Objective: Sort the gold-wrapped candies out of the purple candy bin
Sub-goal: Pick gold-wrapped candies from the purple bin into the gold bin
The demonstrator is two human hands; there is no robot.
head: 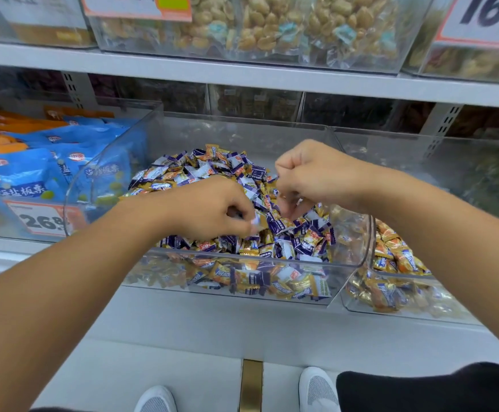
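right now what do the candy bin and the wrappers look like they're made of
Bin: clear hard plastic, probably acrylic; glossy, with candies visible through its curved front wall.
Purple wrappers: thin printed film, crinkled, with crimped ends.
Gold wrappers: seemingly metallised foil film; they catch shiny highlights.

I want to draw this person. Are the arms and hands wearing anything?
No. The left hand and right hand are bare: no gloves, rings or watch show. Both forearms are uncovered, with no sleeves in view.

The head view looks forward and steeply down (from close) onto a clear bin [358, 263] of candies.
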